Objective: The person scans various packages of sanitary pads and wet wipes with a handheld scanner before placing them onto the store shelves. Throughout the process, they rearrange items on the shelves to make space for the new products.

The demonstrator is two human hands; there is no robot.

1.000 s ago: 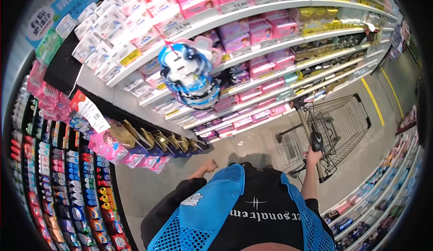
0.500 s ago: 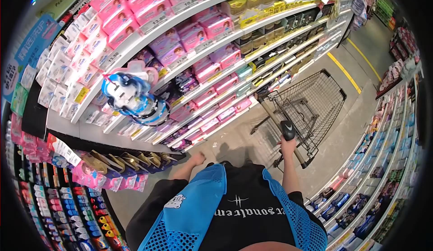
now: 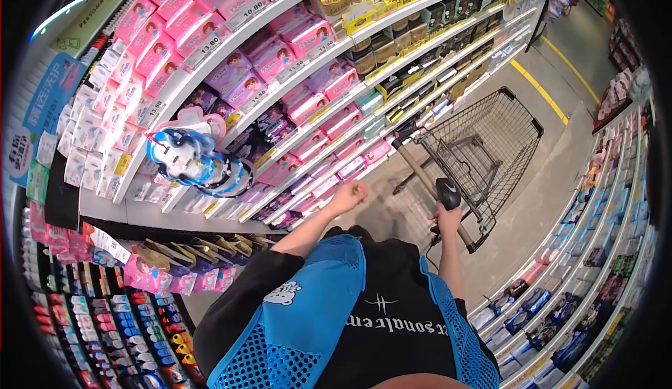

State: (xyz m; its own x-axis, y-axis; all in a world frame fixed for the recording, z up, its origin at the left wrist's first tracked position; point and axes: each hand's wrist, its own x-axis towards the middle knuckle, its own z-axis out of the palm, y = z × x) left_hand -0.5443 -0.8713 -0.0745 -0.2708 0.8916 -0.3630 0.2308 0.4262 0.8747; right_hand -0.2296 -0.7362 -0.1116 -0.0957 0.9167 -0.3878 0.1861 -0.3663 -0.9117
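My right hand (image 3: 449, 220) is wrapped around the grip of a black handheld barcode scanner (image 3: 448, 193), just above the handlebar of a wire shopping cart (image 3: 483, 144). My left hand (image 3: 349, 197) is raised in front of the lower shelves, its fingers curled in, and nothing shows in it. Nearest to that hand are pink packages (image 3: 351, 168) on the lowest shelf; a gap of floor seems to lie between. I wear a blue mesh vest (image 3: 308, 284) over a black shirt (image 3: 392, 319).
Tall shelves (image 3: 231, 46) of pink, purple and yellow packs with price tags curve along the left. A shiny blue-and-white figure (image 3: 199, 161) sticks out from them. Pink packs hang (image 3: 157, 270) at lower left. More stocked shelves (image 3: 581, 249) run along the right; yellow floor lines (image 3: 539, 92) lie beyond the cart.
My left hand has risen and moved forward and right, from beside my body toward the shelves. My right hand stays by the cart with the scanner. The view has shifted slightly.
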